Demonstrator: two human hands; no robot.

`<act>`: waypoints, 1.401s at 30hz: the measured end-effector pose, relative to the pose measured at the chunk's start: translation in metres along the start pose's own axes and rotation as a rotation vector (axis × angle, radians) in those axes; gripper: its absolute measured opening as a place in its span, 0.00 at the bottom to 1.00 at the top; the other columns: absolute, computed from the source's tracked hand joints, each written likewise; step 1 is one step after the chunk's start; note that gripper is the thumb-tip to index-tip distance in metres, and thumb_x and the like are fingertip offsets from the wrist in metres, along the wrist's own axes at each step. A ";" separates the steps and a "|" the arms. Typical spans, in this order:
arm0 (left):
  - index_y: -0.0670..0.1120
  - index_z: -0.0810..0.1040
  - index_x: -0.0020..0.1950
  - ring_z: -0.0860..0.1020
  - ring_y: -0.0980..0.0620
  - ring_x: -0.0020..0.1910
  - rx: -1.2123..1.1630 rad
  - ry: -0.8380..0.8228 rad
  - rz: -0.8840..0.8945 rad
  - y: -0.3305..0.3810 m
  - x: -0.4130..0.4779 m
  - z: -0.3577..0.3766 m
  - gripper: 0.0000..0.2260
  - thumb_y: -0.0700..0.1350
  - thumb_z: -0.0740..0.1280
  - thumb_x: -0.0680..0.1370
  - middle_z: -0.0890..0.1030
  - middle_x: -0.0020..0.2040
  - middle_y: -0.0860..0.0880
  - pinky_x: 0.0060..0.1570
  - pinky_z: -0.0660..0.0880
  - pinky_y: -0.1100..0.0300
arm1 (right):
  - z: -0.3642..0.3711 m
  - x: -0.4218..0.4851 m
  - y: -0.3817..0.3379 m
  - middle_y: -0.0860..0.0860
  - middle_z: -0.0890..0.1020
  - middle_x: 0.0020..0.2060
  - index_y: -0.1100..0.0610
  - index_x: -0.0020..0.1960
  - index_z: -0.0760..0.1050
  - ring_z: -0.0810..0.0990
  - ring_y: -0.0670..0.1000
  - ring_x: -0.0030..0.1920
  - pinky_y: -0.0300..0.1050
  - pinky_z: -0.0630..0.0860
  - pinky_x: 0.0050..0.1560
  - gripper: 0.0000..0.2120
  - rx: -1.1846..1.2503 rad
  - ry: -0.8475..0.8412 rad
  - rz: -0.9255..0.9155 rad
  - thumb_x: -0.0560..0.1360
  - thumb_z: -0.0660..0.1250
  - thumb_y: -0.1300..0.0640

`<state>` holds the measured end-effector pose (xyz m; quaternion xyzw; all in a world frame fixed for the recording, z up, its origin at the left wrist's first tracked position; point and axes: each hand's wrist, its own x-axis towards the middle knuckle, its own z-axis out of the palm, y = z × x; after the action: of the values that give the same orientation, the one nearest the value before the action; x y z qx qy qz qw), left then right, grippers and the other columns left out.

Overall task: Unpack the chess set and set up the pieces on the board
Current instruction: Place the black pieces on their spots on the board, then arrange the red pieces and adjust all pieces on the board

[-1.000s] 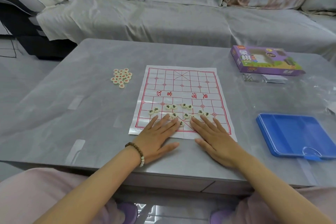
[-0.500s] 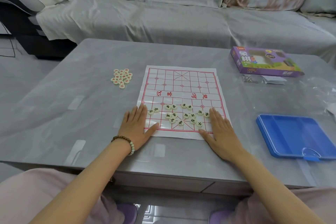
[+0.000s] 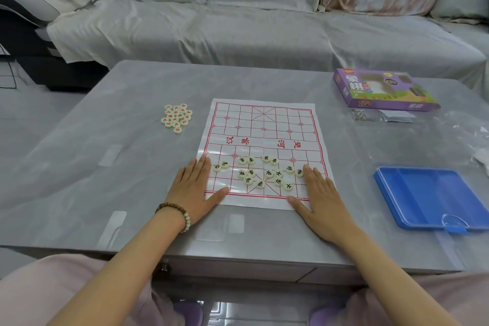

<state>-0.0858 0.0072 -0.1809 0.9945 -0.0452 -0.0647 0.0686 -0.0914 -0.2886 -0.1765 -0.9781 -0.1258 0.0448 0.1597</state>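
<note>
hands pin the sheet flat

left hand [image 3: 195, 190] and right hand [image 3: 321, 201], fingers [image 3: 200, 171] straight and released, press the board [image 3: 264, 124] at its near edges, likely to flatten the thin sheet. dark-lettered pieces [image 3: 260, 173] lie loose between them, unsorted. blue case [image 3: 428, 197] sits right on the counter [image 3: 105, 180]. red pieces [image 3: 176, 118] are piled beyond, off-board; purple box [image 3: 381, 88] farthest.

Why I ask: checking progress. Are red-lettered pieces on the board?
No, the red-lettered pieces lie on the table, left of the board.

Counter [image 3: 132, 167]: glossy grey, marbled look. Board [image 3: 262, 127]: thin glossy sheet. Tray [image 3: 423, 193]: smooth blue plastic. Sofa [image 3: 238, 34]: creased grey cloth cover.
</note>
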 end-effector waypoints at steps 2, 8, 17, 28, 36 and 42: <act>0.46 0.37 0.76 0.39 0.51 0.75 -0.001 0.006 -0.005 -0.001 0.001 0.000 0.53 0.76 0.26 0.58 0.38 0.76 0.49 0.69 0.37 0.58 | -0.001 0.001 -0.002 0.47 0.43 0.76 0.53 0.76 0.37 0.39 0.45 0.75 0.41 0.36 0.73 0.38 0.003 -0.005 0.001 0.75 0.46 0.35; 0.47 0.39 0.76 0.41 0.51 0.75 -0.041 0.029 0.001 -0.001 0.002 -0.002 0.51 0.75 0.30 0.61 0.40 0.77 0.50 0.70 0.38 0.59 | -0.004 0.004 -0.003 0.46 0.45 0.77 0.53 0.77 0.39 0.41 0.45 0.76 0.41 0.38 0.74 0.36 0.056 -0.003 0.012 0.77 0.50 0.38; 0.43 0.57 0.74 0.58 0.45 0.73 -0.318 0.377 -0.237 -0.056 0.039 -0.021 0.28 0.57 0.53 0.79 0.60 0.74 0.44 0.71 0.56 0.50 | -0.019 0.052 -0.040 0.43 0.57 0.75 0.47 0.75 0.52 0.57 0.46 0.74 0.39 0.53 0.69 0.28 0.292 0.103 -0.023 0.78 0.56 0.44; 0.49 0.44 0.77 0.49 0.50 0.75 -0.246 0.216 -0.136 -0.130 0.124 -0.036 0.45 0.74 0.50 0.68 0.48 0.77 0.50 0.73 0.48 0.53 | 0.008 0.217 -0.171 0.48 0.62 0.74 0.52 0.74 0.58 0.60 0.48 0.73 0.42 0.57 0.70 0.22 0.350 -0.049 -0.324 0.81 0.54 0.51; 0.52 0.41 0.76 0.39 0.65 0.71 -0.164 0.178 0.065 -0.141 0.117 -0.033 0.40 0.71 0.30 0.68 0.38 0.73 0.59 0.69 0.38 0.66 | 0.035 0.270 -0.193 0.53 0.58 0.75 0.58 0.76 0.55 0.56 0.50 0.75 0.43 0.51 0.73 0.24 0.122 -0.154 -0.491 0.82 0.50 0.51; 0.53 0.42 0.76 0.42 0.64 0.73 -0.168 0.180 0.087 -0.149 0.090 -0.024 0.43 0.70 0.22 0.64 0.41 0.72 0.61 0.69 0.37 0.68 | 0.042 0.251 -0.183 0.51 0.54 0.76 0.57 0.76 0.51 0.51 0.48 0.76 0.41 0.46 0.74 0.25 0.000 -0.144 -0.536 0.82 0.47 0.49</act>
<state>0.0186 0.1480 -0.1896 0.9841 -0.0765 0.0241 0.1583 0.1033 -0.0426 -0.1687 -0.9042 -0.3910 0.0705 0.1566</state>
